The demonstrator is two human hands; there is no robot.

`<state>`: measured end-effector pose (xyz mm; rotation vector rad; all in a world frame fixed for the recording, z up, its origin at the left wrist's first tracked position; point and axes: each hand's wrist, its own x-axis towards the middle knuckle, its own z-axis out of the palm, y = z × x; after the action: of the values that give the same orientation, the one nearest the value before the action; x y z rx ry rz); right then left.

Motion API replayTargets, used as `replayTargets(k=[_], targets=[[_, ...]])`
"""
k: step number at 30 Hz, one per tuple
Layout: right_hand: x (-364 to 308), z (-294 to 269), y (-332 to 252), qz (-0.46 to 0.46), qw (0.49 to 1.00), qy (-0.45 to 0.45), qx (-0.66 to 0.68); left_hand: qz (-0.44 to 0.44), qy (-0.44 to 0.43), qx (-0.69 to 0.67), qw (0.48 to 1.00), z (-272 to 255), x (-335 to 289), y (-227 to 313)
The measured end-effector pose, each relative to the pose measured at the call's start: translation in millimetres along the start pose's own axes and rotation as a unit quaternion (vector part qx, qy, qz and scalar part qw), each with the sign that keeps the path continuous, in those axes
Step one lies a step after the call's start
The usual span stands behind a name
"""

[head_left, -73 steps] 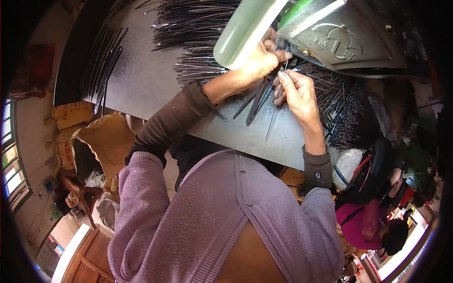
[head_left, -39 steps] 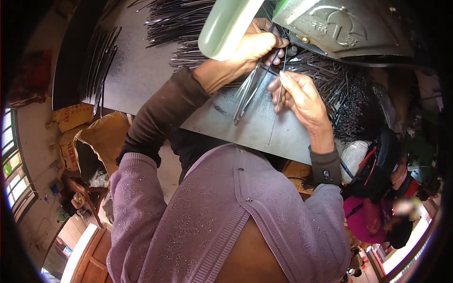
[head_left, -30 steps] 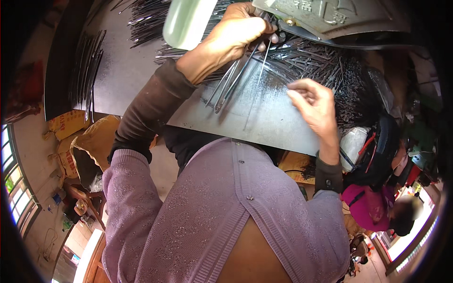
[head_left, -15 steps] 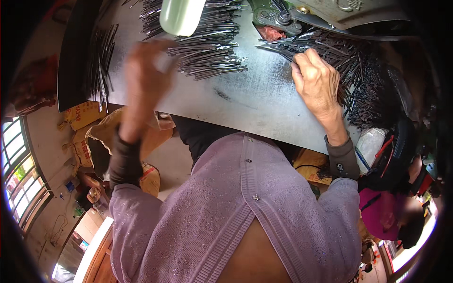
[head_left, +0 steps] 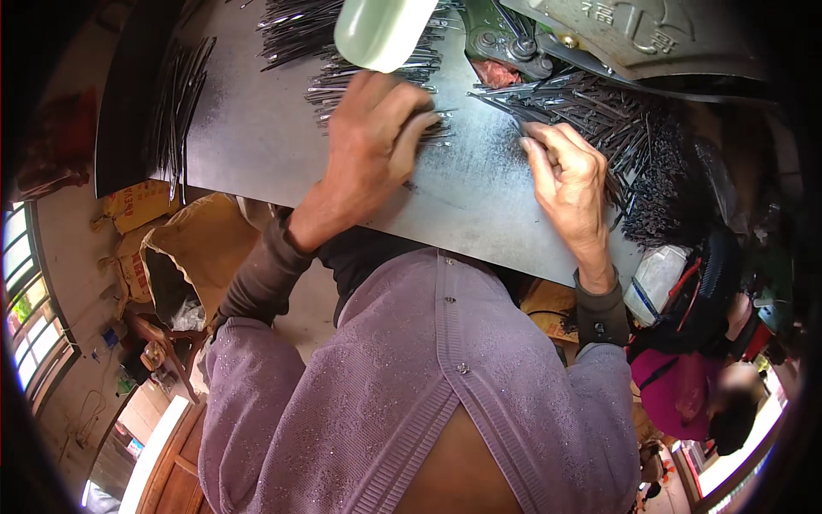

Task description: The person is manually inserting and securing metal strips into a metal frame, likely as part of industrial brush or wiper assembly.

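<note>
Aligned strips [head_left: 300, 34] lay upper centre, a jumbled heap [head_left: 591, 111] remained upper right; left hand [head_left: 374, 141] and right hand [head_left: 571, 177] fingers half-curled, grip unclear.

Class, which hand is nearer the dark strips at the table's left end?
Left: the left hand is right of the strips; the right hand is much farther right, by another pile.

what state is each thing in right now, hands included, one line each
left hand: blurred, fingers bent, over the middle strips; grip unclear
right hand: fingers curled, at the edge of the right pile; grip unclear
middle strips: lying side by side, partly covered
right pile: heaped, strips crossing
left strips: in a loose bundle
metal tabletop: smudged with dark dust
brown sack: mouth open
</note>
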<state>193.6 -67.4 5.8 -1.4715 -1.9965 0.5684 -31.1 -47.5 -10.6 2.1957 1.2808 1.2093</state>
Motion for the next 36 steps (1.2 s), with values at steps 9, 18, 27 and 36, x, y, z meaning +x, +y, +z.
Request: replayTargets(k=[9,18,27,36], targets=[[18.6,29.1,-17.9,0.083,0.982,0.061,0.160,-0.098,-0.035,-0.091,0.990,32.5,43.0,5.7],[27.7,34.4,-6.1,0.113,0.961,0.075,0.240,-0.030,-0.019,-0.098,0.995,46.5,48.8,3.8],[40.7,27.5,2.2,0.166,0.917,0.090,0.353,0.066,0.006,-0.008,0.998,61.0,63.3,-2.9],[46.2,35.6,10.8,0.114,0.941,0.129,0.292,0.066,0.014,-0.021,0.997,64.6,67.2,-5.4]])
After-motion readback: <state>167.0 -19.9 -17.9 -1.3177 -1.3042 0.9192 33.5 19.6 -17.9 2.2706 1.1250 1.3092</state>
